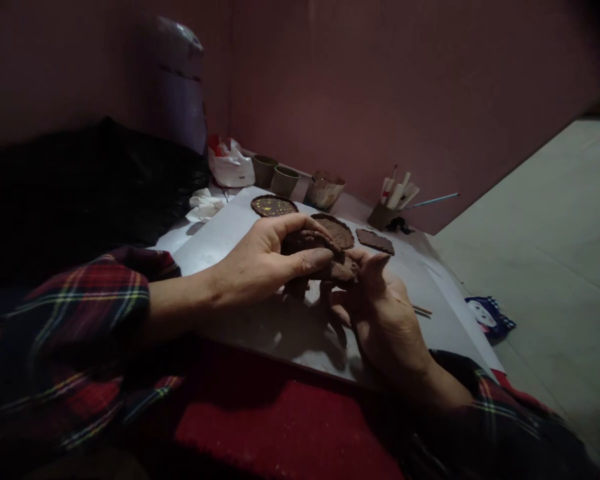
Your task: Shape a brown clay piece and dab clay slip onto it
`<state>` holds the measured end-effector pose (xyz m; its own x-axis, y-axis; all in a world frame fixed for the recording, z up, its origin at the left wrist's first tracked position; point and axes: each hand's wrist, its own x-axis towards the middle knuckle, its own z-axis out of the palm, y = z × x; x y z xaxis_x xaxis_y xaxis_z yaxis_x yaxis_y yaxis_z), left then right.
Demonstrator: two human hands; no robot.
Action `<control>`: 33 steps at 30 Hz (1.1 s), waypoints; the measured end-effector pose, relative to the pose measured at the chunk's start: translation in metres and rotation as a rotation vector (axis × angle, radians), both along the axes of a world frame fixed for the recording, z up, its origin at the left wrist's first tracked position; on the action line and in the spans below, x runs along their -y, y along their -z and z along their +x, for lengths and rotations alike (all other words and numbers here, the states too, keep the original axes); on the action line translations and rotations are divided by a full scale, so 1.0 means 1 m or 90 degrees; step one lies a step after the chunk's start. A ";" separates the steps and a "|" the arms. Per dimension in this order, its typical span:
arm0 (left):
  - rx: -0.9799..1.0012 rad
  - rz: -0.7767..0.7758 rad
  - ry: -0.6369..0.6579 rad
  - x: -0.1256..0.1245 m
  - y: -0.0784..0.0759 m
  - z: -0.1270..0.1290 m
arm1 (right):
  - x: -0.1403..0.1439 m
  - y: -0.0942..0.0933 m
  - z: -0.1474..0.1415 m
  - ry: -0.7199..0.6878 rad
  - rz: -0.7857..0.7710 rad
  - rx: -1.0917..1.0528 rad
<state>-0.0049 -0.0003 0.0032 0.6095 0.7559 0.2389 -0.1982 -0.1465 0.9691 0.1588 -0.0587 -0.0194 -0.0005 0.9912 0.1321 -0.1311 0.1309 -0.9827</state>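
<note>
The near board (260, 333) lies open beneath the hands; its right strip is free except for a thin stick (423, 311). Farther back, clay discs (274, 206), cups (284, 181) and a tool pot (384, 215) crowd the wall side (dim there)

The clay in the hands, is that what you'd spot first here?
Yes: a brown clay lump sits mid-picture, gripped by the left hand and the right hand above a grey board. Behind it lie flat clay discs, and a cup of tools stands by the pink wall.
</note>
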 end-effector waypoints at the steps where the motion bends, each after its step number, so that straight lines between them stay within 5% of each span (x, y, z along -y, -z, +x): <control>1: 0.010 -0.004 0.001 0.000 0.000 0.000 | 0.000 -0.001 0.000 -0.006 0.006 -0.011; 20: -0.019 0.045 0.049 0.000 0.000 0.001 | 0.000 0.002 0.003 -0.071 -0.003 0.052; 33: -0.134 0.171 0.046 -0.002 -0.002 -0.003 | 0.002 -0.007 -0.004 0.014 0.073 0.154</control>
<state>-0.0077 0.0014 0.0052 0.7161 0.6364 0.2867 -0.0166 -0.3951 0.9185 0.1547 -0.0604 -0.0126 -0.0237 0.9698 0.2427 0.1098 0.2438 -0.9636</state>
